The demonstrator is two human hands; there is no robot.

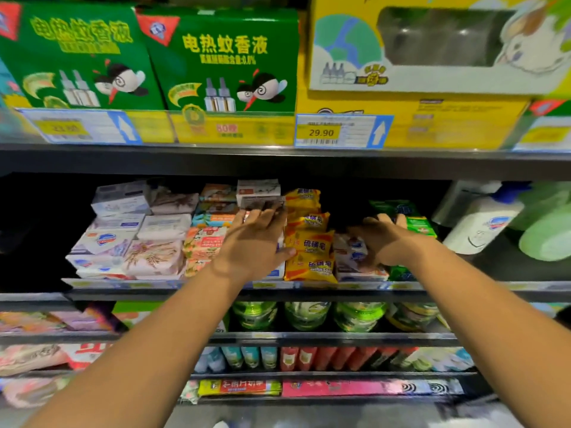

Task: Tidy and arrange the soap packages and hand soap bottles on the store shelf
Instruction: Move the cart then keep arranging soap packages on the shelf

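Note:
The middle shelf (216, 285) carries stacked soap packages. White and pink packs (129, 239) fill the left, orange ones (205, 242) the centre, and yellow sulfur soap packs (309, 242) stand right of centre. My left hand (256, 242) reaches in with straight fingers that touch a grey-white soap box (262, 199) on top of a stack. My right hand (386, 242) lies over the white soap packages (355, 257) beside the green packs (417, 223), thumb and fingers curled round the top one. A white hand soap bottle (482, 223) and green bottles (547, 227) stand at the right.
Green boxes (222, 63) and a yellow box (417, 118) sit on the shelf above, with price tags (321, 131) along its edge. Lower shelves hold green-capped bottles (306, 316), small tubes (296, 358) and flat packs (241, 387). A dark gap opens behind the yellow packs.

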